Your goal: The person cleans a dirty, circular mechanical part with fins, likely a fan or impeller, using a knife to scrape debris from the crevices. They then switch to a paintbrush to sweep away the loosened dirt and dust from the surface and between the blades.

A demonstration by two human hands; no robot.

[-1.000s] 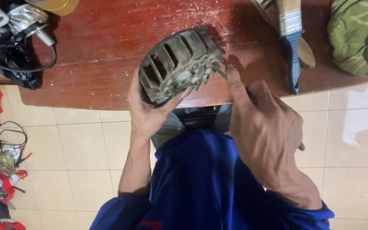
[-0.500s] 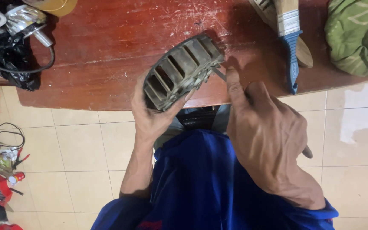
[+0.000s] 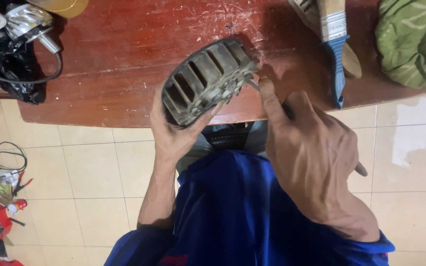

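Red table (image 3: 124, 64) edge, L hand (image 3: 173, 133) cradling slotted housing (image 3: 205, 81), R hand (image 3: 311, 157) w/ tool (image 3: 252, 84).

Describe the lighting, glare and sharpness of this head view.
Head view: even indoor light; soft glare on the floor tiles at right; the right hand casts a shadow on the red table; the slotted metal part in the left hand is sharp, with no obvious motion blur.

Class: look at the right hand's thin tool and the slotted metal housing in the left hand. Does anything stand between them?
Nothing visible: the right hand puts the tool tip right at the housing, which the left hand cradles.
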